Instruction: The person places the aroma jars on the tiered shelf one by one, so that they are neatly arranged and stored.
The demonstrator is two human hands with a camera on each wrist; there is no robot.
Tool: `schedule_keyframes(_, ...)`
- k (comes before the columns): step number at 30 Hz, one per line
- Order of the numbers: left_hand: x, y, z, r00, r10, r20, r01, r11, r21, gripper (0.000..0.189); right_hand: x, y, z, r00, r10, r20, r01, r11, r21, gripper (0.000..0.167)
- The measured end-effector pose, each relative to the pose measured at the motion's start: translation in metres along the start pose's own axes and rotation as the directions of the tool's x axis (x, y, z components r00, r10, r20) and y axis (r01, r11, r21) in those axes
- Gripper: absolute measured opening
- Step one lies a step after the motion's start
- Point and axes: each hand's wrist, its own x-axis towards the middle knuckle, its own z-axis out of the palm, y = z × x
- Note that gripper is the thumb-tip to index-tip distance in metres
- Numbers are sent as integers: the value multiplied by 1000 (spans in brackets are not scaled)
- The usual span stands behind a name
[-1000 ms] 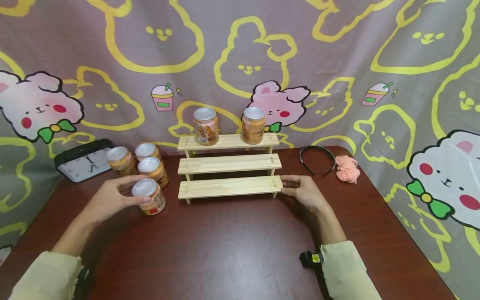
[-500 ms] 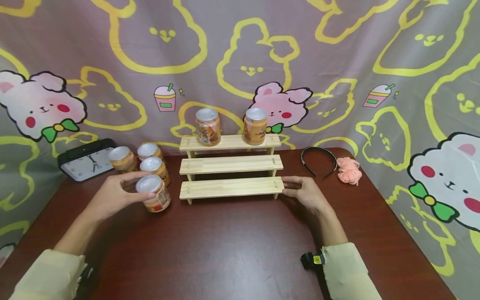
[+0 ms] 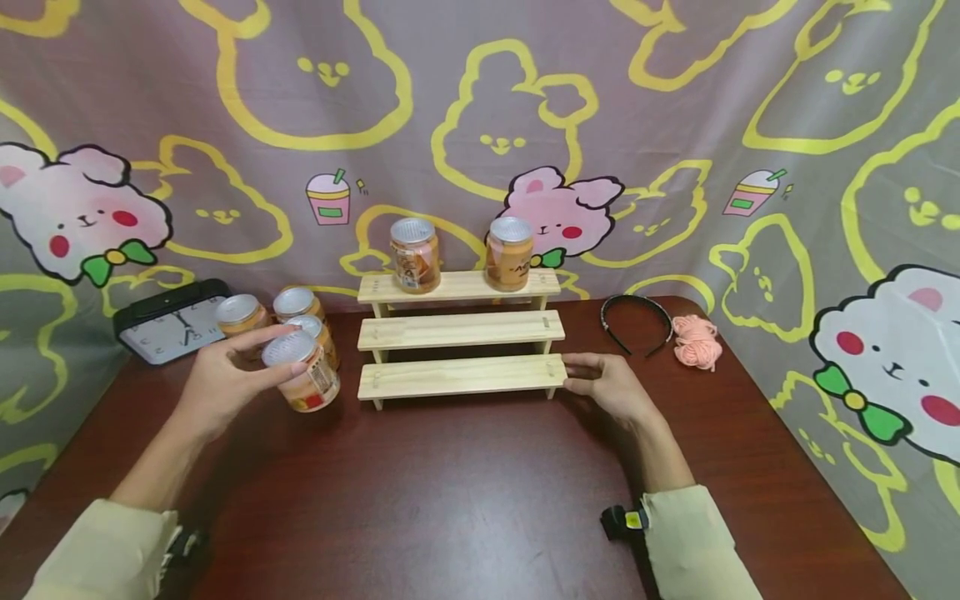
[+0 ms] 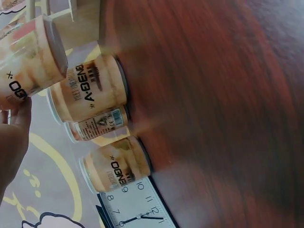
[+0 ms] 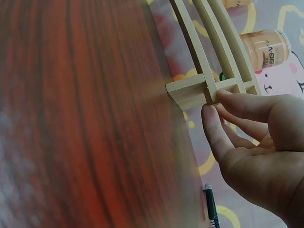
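Note:
In the head view my left hand [image 3: 219,385] grips an orange-labelled can [image 3: 315,386] with a ribbed silver lid, thumb on the near side and fingers behind. The left wrist view shows this can [image 4: 31,61] raised off the table and tilted. Behind it stand several like cans [image 3: 242,313], partly hidden by the hand. My right hand [image 3: 611,386] holds the right end of the lowest board of a three-tier wooden shelf [image 3: 461,377]; in the right wrist view its thumb and fingers pinch the board's corner. Two more cans [image 3: 415,260] stand upright, apart, on the top tier.
A black-framed clock [image 3: 171,323] leans at the back left of the brown table [image 3: 450,500]. At the back right lie a black headband [image 3: 636,302] and a pink yarn bundle [image 3: 697,342]. A patterned curtain [image 3: 375,83] hangs close behind.
My left hand has lifted the can off the table and tilted it, bringing it slightly up and back toward the other cans. My right hand stays at the shelf's end.

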Motion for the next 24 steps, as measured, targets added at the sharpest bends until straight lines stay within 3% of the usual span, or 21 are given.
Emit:
schedule_keyframes(3, 2, 2, 1, 1000, 11, -21, -13, 996, -85, 52, 0, 0, 0, 1000, 0, -1, 0, 1000, 3, 46)
schedule_keyframes(5, 3, 4, 2, 1000, 13, -28, -16, 995, -95, 52, 0, 0, 1, 1000, -4, 1, 4, 1000, 1, 46)
schedule_keyframes(14, 11, 14, 10, 999, 46, -22, -46, 999, 19, 57, 1, 0, 1, 1000, 8, 6, -8, 1000, 8, 47)
schedule_keyframes(24, 21, 31, 25, 994, 100, 49, -104, 991, 86, 59, 1, -1, 0, 1000, 29, 7, -29, 999, 18, 47)
